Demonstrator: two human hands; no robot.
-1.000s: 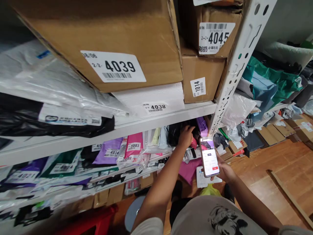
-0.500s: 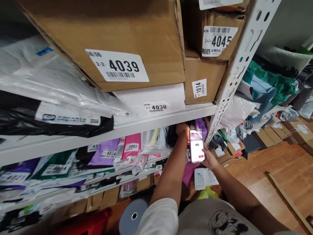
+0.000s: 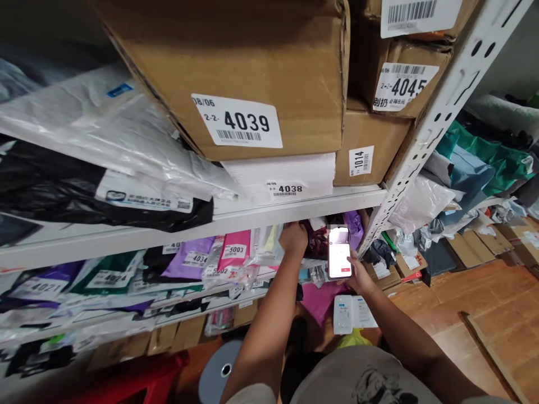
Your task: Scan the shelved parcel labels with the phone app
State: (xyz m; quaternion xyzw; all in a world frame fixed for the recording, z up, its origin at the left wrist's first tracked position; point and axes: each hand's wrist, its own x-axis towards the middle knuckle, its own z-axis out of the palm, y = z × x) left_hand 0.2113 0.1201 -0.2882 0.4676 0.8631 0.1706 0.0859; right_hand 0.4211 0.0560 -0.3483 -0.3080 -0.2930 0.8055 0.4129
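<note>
My right hand [image 3: 357, 274] is closed around a smartphone [image 3: 339, 255], its lit screen facing me and the thumb at the screen's right edge. My left hand [image 3: 293, 238] reaches in among the parcels on the shelf below the boxes. Its fingers are hidden, so I cannot make out whether they grip anything. Beside it, to the right, is a dark red plastic parcel [image 3: 316, 241]. A purple bag [image 3: 353, 224] sits behind the phone. Left of my left hand lie clear and pale packages and a pink parcel [image 3: 236, 247] labelled 5003.
The white shelf edge [image 3: 261, 216] runs just above my left hand, carrying the 4039 box [image 3: 236, 67]. A perforated white post [image 3: 425, 134] stands to the right. Below are a red plastic stool [image 3: 155, 376], a grey disc [image 3: 219, 370] and an open white package [image 3: 353, 314] on the floor.
My left hand has moved left, away from the phone, and the dark red parcel now shows between them. The phone stays in my right hand. The view has shifted slightly.
</note>
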